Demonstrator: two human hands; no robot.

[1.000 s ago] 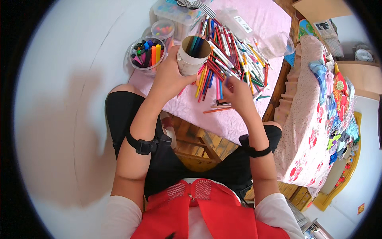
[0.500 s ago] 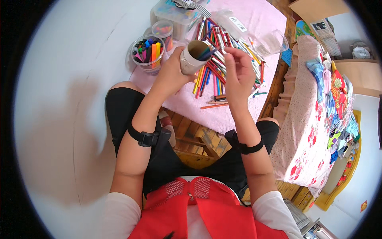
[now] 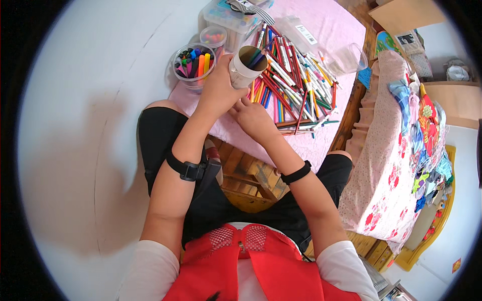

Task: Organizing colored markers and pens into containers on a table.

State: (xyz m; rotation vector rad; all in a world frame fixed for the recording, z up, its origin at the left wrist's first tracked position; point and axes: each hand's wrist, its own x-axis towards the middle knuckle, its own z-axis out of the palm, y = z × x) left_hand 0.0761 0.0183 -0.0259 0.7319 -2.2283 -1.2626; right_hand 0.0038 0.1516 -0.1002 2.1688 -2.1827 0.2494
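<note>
My left hand (image 3: 219,89) is wrapped around a whitish paper tube (image 3: 243,78), tilted so its round mouth shows. Several dark blue and green pencils (image 3: 258,59) stick out of that mouth. Just below the tube, my right hand (image 3: 255,119) is at the near edge of a heap of coloured pencils (image 3: 293,75). Its fingers are curled together close to my left thumb, and whatever is between them is hidden. Yellow, red and blue pencils lie right beside those fingertips.
Left of the tube stands a clear round tub of markers (image 3: 194,67), with a smaller clear tub (image 3: 213,37) and a lidded plastic box (image 3: 231,22) behind. A clear cup (image 3: 351,59) lies on the pink cloth (image 3: 334,22) at right. Farther right is a flowered bed (image 3: 376,165).
My right hand has come down and left, from beside the tube's mouth to below the tube. The pencil it held at the mouth no longer shows between its fingers.
</note>
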